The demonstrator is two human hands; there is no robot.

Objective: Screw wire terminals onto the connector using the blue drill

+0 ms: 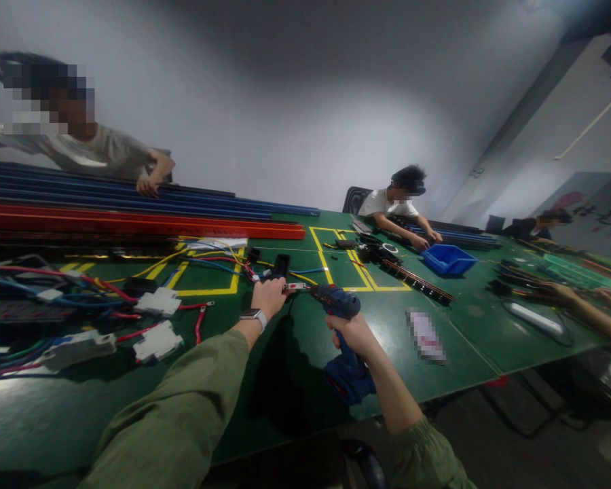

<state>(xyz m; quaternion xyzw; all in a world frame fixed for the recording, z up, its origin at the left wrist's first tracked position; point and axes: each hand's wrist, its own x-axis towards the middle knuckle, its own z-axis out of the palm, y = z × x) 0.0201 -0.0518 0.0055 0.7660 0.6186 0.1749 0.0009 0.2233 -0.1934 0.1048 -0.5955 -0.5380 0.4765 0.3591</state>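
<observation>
In my right hand point(355, 333) is a blue cordless drill point(343, 303), its fingers wrapped round the handle and the battery end pointing down. The drill's nose points left at a small light-coloured part with a red spot point(294, 287). My left hand point(267, 297), with a watch on the wrist, is closed on that part; its exact kind is too small to make out. Just behind the left hand stands a black box-like piece point(282, 265). Coloured wires point(244, 263) run close by. Whether the drill's tip touches the part cannot be seen clearly.
White breakers point(157, 339) and tangled cables lie left. Blue rails point(208, 198) and red rails point(224, 226) stretch behind them. A blue bin point(448, 259), a black strip point(417, 281) and a pixelated item point(426, 334) lie right. Several co-workers sit around the green table point(468, 367).
</observation>
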